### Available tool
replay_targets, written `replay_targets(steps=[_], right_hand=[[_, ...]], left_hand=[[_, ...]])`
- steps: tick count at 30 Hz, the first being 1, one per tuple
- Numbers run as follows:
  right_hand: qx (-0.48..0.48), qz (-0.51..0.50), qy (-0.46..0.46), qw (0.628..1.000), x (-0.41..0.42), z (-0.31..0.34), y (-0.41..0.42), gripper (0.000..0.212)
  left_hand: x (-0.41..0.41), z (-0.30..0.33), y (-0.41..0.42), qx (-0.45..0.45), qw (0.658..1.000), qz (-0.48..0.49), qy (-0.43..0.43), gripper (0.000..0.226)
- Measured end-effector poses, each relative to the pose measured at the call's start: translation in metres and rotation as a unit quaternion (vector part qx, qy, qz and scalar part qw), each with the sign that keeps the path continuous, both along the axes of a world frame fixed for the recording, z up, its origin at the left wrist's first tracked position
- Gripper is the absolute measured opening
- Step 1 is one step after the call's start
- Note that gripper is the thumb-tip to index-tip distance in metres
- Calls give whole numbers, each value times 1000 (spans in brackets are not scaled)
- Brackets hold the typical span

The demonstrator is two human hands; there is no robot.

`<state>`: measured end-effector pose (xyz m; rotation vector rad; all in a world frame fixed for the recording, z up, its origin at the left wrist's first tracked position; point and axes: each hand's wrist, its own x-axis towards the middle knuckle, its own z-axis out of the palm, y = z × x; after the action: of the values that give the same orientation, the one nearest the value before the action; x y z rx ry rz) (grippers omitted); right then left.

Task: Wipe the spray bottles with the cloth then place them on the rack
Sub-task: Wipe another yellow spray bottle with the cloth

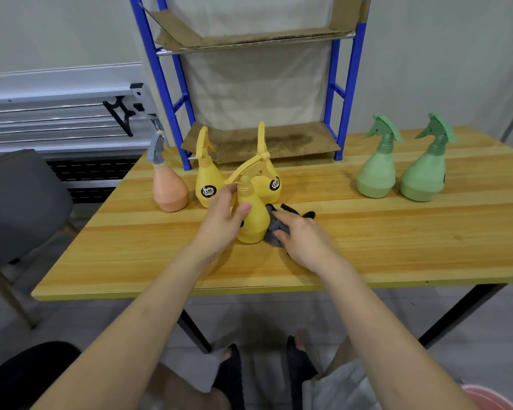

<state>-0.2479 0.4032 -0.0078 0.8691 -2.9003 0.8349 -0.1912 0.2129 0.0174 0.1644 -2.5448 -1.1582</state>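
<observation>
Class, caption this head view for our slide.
Left hand holds a yellow bottle while right hand presses a cloth to it.

Two yellow bottles [209, 179] [268, 179] and an orange bottle [170, 190] crowd the way to the rack's bottom shelf [279, 140] at the counter's [397, 255] far edge; two green bottles [376, 173] [424, 176] stand toward the right edge, open wood between the groups.

Wooden table [397, 253] on black legs, grey chair [18, 202] at far left, pale wall [442, 54] behind, grey floor [264, 315] below
</observation>
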Motion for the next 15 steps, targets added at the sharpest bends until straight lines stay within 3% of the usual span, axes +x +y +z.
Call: replay_targets(steps=[3, 6, 15], right_hand=[[4, -9, -3, 1000, 5, -1, 1, 50], [-12, 3, -10, 1000, 18, -3, 3, 51], [-9, -16, 3, 1000, 14, -1, -3, 41]], left_hand=[[0, -8, 11, -7, 996, 82, 36, 75], [-4, -10, 15, -7, 992, 111, 61, 74], [-5, -5, -10, 53, 998, -27, 15, 61]])
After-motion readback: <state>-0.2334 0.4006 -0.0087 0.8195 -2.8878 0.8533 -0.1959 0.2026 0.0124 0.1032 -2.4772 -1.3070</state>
